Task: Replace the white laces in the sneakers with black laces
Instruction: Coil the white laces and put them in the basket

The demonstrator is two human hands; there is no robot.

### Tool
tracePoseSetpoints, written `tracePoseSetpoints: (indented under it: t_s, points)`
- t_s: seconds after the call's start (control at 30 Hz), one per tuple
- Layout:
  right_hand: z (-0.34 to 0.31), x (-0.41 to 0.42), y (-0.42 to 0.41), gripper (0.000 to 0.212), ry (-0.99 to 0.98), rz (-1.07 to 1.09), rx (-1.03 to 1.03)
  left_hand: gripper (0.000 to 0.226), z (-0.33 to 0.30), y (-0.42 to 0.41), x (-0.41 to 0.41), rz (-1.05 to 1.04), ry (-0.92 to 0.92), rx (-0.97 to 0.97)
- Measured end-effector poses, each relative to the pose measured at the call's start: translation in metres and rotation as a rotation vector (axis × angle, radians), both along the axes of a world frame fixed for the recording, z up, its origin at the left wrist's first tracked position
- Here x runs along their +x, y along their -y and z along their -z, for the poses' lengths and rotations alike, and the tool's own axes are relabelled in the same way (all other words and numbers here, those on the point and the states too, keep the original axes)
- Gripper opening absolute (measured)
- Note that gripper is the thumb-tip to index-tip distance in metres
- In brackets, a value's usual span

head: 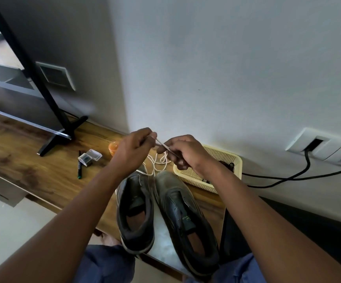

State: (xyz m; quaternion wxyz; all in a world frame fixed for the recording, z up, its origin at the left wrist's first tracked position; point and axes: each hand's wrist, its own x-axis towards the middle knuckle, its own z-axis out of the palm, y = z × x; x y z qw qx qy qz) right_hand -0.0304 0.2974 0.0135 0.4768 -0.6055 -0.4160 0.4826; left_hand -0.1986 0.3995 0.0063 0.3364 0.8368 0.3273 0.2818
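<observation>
White lace [159, 162]: held taut between both hands above the sneaker toes, the stretched length running from upper left to lower right; the slack hangs in loose loops down to the toe of the left sneaker [135, 209]. Left hand [134, 149]: fingers curled, lace end pinched at the fingertips. Right hand [183, 153]: fingers curled, lace pinched between thumb and forefinger.

Sneakers, dark, one pair: set side by side on the wooden shelf [22, 156], long axes running away from the person, toes toward the wall, heels nearest. Right sneaker [184, 217] is angled slightly, its heel swung right. No laces are seen in the eyelets.

Beyond the left sneaker: an orange cup [113, 148], partly hidden by the left hand; a clear plastic box [89, 157]; a marker [79, 164]. Just right of the right sneaker's toe: a cream perforated basket [222, 160].
</observation>
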Motion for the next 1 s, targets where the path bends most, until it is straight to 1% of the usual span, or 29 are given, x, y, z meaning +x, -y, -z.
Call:
tracePoseSetpoints:
  t_s: [0.1,0.2,0.3,0.37,0.4,0.47,0.53,0.6,0.67,0.73,0.8,0.87,0.9,0.93,1.0]
  points:
    - [-0.007,-0.004,0.0,0.045,-0.108,-0.104,-0.079,0.033,0.006,-0.003,-0.003,-0.011,0.009,0.01]
    - [-0.012,-0.008,-0.001,0.034,-0.281,-0.156,-0.008,0.03,0.013,-0.004,-0.001,-0.046,0.031,0.004]
    - [-0.02,-0.011,-0.007,0.024,-0.508,-0.053,0.157,0.026,0.022,0.001,0.005,-0.041,-0.041,0.022]
    - [-0.022,-0.008,-0.012,0.02,-0.632,0.064,0.269,0.024,0.024,0.008,0.011,0.012,-0.119,0.077]
    - [-0.022,-0.006,-0.014,0.018,-0.661,0.119,0.311,0.025,0.023,0.011,0.012,0.061,-0.137,0.102]
    - [-0.018,0.0,-0.015,0.016,-0.6,0.221,0.352,0.032,0.018,0.015,0.014,0.19,-0.143,0.132]
    - [-0.011,0.002,-0.015,0.016,-0.448,0.308,0.358,0.033,0.012,0.018,0.013,0.296,-0.132,0.161]
    - [-0.005,0.003,-0.014,0.02,-0.257,0.338,0.326,0.031,0.006,0.016,0.012,0.336,-0.076,0.149]
    - [0.001,0.001,-0.013,0.02,-0.057,0.303,0.246,0.026,0.0,0.01,0.01,0.335,0.034,0.064]
    - [0.002,-0.005,-0.01,0.022,0.048,0.205,0.149,0.023,-0.004,0.001,0.007,0.283,0.155,-0.034]
    - [-0.001,-0.013,-0.006,0.033,0.124,0.074,0.073,0.025,-0.004,-0.006,0.004,0.168,0.219,-0.043]
    - [-0.004,-0.018,-0.004,0.046,0.14,-0.014,0.042,0.03,0.003,-0.014,0.0,0.033,0.211,-0.025]
    - [-0.006,-0.019,-0.004,0.049,0.095,-0.039,0.046,0.034,0.007,-0.016,-0.001,-0.027,0.184,-0.019]
    - [-0.006,-0.019,-0.005,0.049,0.015,-0.05,0.061,0.036,0.011,-0.018,-0.002,-0.077,0.146,-0.018]
    - [-0.009,-0.017,-0.007,0.04,-0.195,-0.052,0.12,0.038,0.019,-0.018,0.0,-0.142,0.062,-0.031]
